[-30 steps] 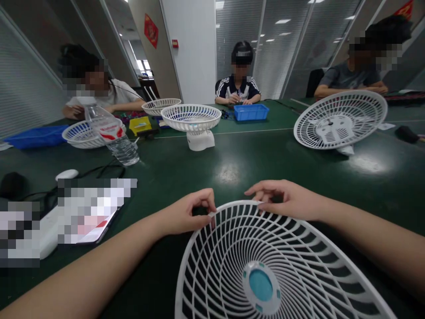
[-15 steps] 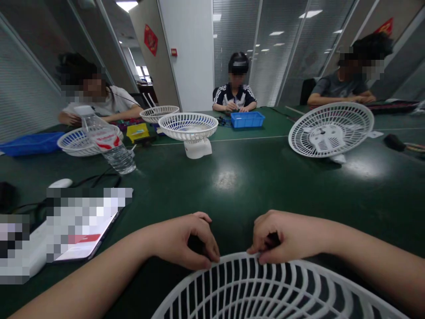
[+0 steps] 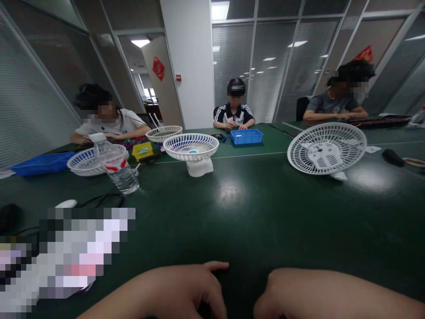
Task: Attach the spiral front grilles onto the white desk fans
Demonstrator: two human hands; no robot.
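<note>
My left hand [image 3: 186, 288] is at the bottom edge, fingers curled inward and one finger stretched out to the right. Across a narrow gap, my right hand [image 3: 299, 290] bends its fingers down toward it. The lower edge of the picture cuts off the fingertips of both hands. The white slotted fan grille, whose rim both hands pinched half a second ago, is now outside the view; the hands keep the same closed shape.
A water bottle [image 3: 117, 166] stands left, near a blurred-out device [image 3: 96, 248]. Farther back are a white fan grille on its housing [image 3: 191, 146], a tilted fan grille [image 3: 327, 148] and a blue bin [image 3: 246, 137]. Three people sit around the green table [image 3: 259, 212].
The view has tilted upward, so everything sits lower in the picture. My hands have dropped to the bottom edge, and the grille between them has left the view.
</note>
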